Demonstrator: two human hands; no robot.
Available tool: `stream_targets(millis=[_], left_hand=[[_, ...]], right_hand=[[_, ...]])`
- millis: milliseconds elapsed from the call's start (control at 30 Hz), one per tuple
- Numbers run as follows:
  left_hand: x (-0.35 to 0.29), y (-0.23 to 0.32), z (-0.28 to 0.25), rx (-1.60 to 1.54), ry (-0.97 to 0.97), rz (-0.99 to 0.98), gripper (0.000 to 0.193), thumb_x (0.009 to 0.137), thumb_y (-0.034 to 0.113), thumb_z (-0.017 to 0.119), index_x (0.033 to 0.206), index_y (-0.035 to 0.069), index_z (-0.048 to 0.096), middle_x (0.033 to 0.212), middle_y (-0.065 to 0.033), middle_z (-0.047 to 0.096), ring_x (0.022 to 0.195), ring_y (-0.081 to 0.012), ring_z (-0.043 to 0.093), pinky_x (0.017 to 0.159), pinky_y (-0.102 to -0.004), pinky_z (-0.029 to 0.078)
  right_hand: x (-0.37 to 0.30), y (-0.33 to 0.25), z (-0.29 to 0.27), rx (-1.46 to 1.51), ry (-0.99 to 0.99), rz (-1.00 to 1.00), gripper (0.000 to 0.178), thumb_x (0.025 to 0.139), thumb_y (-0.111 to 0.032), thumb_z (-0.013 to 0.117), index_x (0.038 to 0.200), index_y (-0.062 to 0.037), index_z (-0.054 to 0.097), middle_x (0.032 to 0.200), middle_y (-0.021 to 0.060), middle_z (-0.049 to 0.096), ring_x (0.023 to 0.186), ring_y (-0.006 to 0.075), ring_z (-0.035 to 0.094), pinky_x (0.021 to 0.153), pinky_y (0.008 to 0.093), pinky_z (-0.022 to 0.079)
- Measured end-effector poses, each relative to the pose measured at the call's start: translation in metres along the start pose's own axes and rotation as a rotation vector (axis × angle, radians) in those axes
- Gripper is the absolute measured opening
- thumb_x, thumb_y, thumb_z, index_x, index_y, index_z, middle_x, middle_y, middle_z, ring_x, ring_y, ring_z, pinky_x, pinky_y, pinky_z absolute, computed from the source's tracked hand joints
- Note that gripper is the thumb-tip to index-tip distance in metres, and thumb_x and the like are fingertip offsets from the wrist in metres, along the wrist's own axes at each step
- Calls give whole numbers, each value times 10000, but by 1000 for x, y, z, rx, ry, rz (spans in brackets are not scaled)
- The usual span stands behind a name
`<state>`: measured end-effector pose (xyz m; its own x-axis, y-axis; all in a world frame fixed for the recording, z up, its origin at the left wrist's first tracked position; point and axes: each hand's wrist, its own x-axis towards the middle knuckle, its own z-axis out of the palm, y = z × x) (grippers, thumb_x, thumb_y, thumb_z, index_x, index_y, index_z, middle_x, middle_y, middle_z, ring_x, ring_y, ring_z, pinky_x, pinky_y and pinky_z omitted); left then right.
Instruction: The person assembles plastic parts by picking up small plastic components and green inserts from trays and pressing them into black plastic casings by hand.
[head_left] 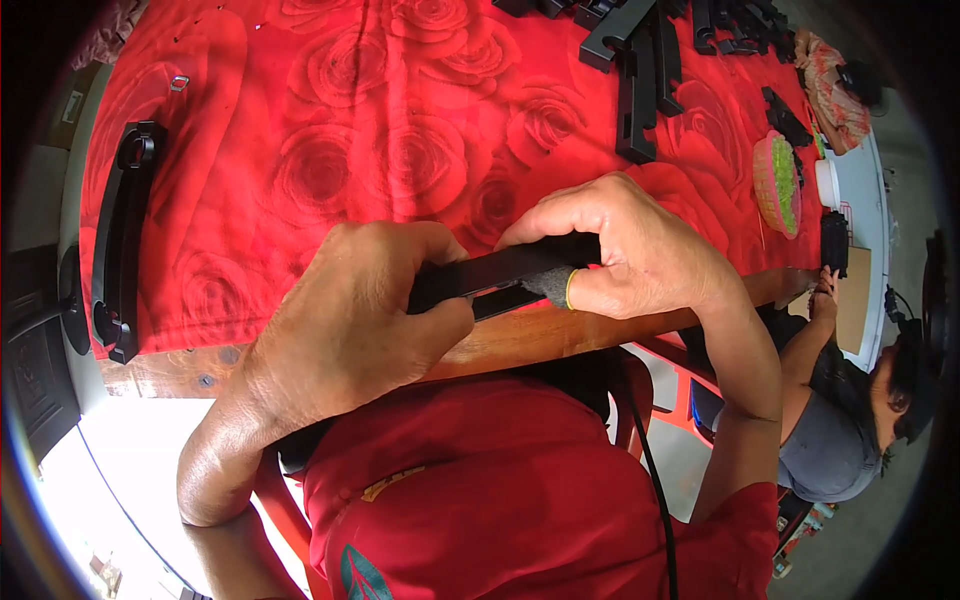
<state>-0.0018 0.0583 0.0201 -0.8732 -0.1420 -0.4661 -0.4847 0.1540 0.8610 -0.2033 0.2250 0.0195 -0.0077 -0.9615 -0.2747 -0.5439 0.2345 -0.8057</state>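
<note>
One black bar [500, 268]: left hand [350, 310] closed on its nine-o'clock end, right hand [645, 248] closed at three o'clock. Uneven pressure could twist it loose.

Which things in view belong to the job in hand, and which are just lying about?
Likely the job:
- black bar, held by left hand and right hand
- similar black pieces, far right
- long black piece, left

Apparently lying about:
- crumpled cloth
- pink-and-green oval item
</note>
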Motion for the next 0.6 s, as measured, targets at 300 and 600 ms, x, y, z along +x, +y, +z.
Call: stream_targets(millis=[300, 600], left_hand=[[0, 2, -2, -9, -3, -13, 217, 830, 51, 662, 1015, -42, 729, 721, -4, 607, 669, -53, 543, 578, -270, 429], [0, 0, 1, -32, -4, 9, 221, 824, 48, 665, 1014, -47, 727, 716, -1, 601, 652, -51, 542, 560, -267, 425]], right_hand=[[-2, -2, -1, 43, -7, 60, 288, 808, -52, 673, 1067, 17, 777, 793, 128, 731, 687, 148, 642, 638, 335, 504], [-3, -1, 3, -20, 35, 16, 293, 766, -54, 695, 1037, 19, 778, 807, 154, 748, 693, 222, 698, 652, 369, 533]])
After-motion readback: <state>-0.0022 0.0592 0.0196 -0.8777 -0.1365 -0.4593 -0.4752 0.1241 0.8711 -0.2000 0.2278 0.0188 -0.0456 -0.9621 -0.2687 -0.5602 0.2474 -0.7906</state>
